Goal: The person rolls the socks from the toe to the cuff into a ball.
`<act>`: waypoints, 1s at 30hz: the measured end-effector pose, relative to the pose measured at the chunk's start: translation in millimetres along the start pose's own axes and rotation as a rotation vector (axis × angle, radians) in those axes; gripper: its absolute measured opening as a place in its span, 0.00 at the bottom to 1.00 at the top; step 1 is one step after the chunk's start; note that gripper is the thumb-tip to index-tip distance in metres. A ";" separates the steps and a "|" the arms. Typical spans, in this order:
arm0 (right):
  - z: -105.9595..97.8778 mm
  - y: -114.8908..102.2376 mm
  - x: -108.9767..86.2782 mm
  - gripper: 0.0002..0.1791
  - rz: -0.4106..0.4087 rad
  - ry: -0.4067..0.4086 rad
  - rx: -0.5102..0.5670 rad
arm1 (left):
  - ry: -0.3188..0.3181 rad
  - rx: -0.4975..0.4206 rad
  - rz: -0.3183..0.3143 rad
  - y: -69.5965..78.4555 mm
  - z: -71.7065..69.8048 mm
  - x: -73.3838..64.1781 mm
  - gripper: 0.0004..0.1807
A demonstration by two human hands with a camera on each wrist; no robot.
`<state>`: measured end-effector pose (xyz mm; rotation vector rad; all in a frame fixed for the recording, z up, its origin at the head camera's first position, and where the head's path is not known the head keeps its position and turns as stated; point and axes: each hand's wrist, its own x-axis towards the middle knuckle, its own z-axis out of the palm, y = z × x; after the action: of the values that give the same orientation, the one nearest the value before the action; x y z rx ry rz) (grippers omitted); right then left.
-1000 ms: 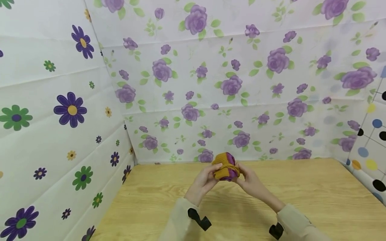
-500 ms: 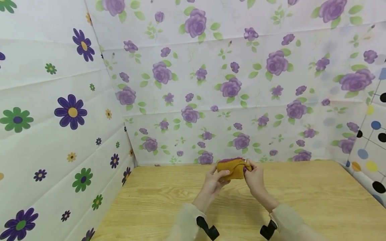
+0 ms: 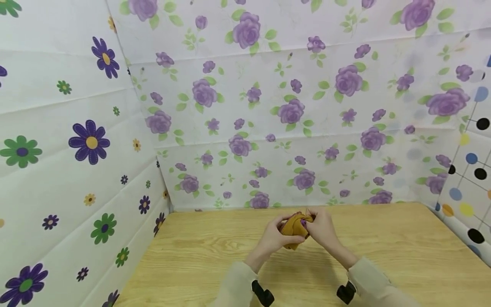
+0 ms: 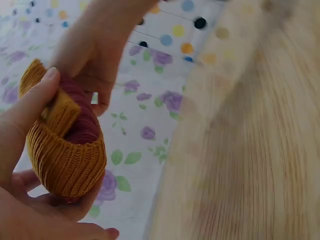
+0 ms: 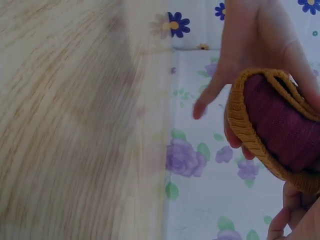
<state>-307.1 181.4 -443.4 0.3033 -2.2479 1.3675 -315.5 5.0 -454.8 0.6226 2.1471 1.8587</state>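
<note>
A rolled-up pair of knitted socks (image 3: 294, 229), mustard outside with maroon inside, is held in the air above the table. My left hand (image 3: 271, 238) grips it from the left, thumb across the near face and fingers beneath. At its upper right edge, my right hand (image 3: 323, 228) pinches the mustard cuff. In the left wrist view, the ribbed mustard cuff (image 4: 70, 167) wraps partly round the maroon roll (image 4: 82, 117), with a folded mustard flap under the left thumb. The right wrist view shows the maroon roll (image 5: 280, 122) inside the cuff's opening; the right fingertips (image 5: 292, 205) are partly cut off.
The light wooden table (image 3: 199, 256) lies beneath both hands. A white sheet with purple roses (image 3: 238, 106) hangs behind its far edge. Flowered cloth (image 3: 57, 179) stands at the left and dotted cloth (image 3: 472, 187) at the right. Each wrist wears a black camera strap.
The right hand has gone from the bundle's side to pinching its cuff at the upper right. The bundle has turned and tilted, and now sits slightly lower, showing mostly mustard.
</note>
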 end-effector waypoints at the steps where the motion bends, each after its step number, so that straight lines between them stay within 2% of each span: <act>1: 0.6 0.1 -0.4 0.19 0.004 0.001 -0.004 | 0.024 0.060 0.025 -0.3 0.8 0.1 0.34; 4: 0.1 1.8 0.4 0.19 -0.010 -0.050 -0.001 | 0.099 0.167 0.070 -1.3 2.5 1.0 0.29; 8: -5.6 8.5 2.1 0.15 -0.068 -0.219 0.108 | 0.183 0.193 0.065 -3.9 3.9 4.0 0.24; 10: -7.9 12.5 1.5 0.14 -0.120 -0.269 0.188 | 0.217 0.190 0.053 -5.6 4.7 6.3 0.22; 12: -7.9 15.7 0.1 0.15 -0.214 -0.268 0.238 | 0.247 0.186 0.043 -7.4 5.4 8.6 0.20; 13: -6.9 17.0 -0.6 0.17 -0.277 -0.249 0.228 | 0.262 0.189 0.039 -8.4 5.8 9.5 0.20; 15: -3.4 18.2 -1.4 0.20 -0.403 -0.190 0.179 | 0.286 0.195 0.022 -9.0 6.6 10.1 0.19; 17: 0.6 17.5 -1.5 0.22 -0.462 -0.103 0.106 | 0.293 0.211 0.003 -7.5 7.4 9.7 0.18; 19: 3.9 15.5 -1.6 0.22 -0.436 -0.034 0.038 | 0.282 0.236 -0.007 -4.4 8.4 8.8 0.19; 21: 6.5 12.8 -1.4 0.19 -0.346 -0.001 -0.005 | 0.268 0.249 -0.020 -0.2 9.3 8.5 0.21; 23: 8.8 10.8 -2.0 0.14 -0.249 0.000 -0.053 | 0.255 0.245 -0.029 3.1 9.7 8.2 0.23; 25: 11.1 10.1 -4.1 0.08 -0.192 -0.018 -0.104 | 0.255 0.223 -0.048 4.6 9.5 7.6 0.25; 27: 14.1 11.6 -8.1 0.05 -0.179 -0.025 -0.155 | 0.243 0.168 -0.076 4.4 8.5 6.2 0.26; 30: 19.3 15.3 -14.6 0.04 -0.205 -0.010 -0.220 | 0.188 0.084 -0.089 1.1 5.3 2.7 0.28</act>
<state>-306.8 170.7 -470.0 0.4505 -2.2783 1.0069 -315.3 11.0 -454.3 0.3746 2.3388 1.8546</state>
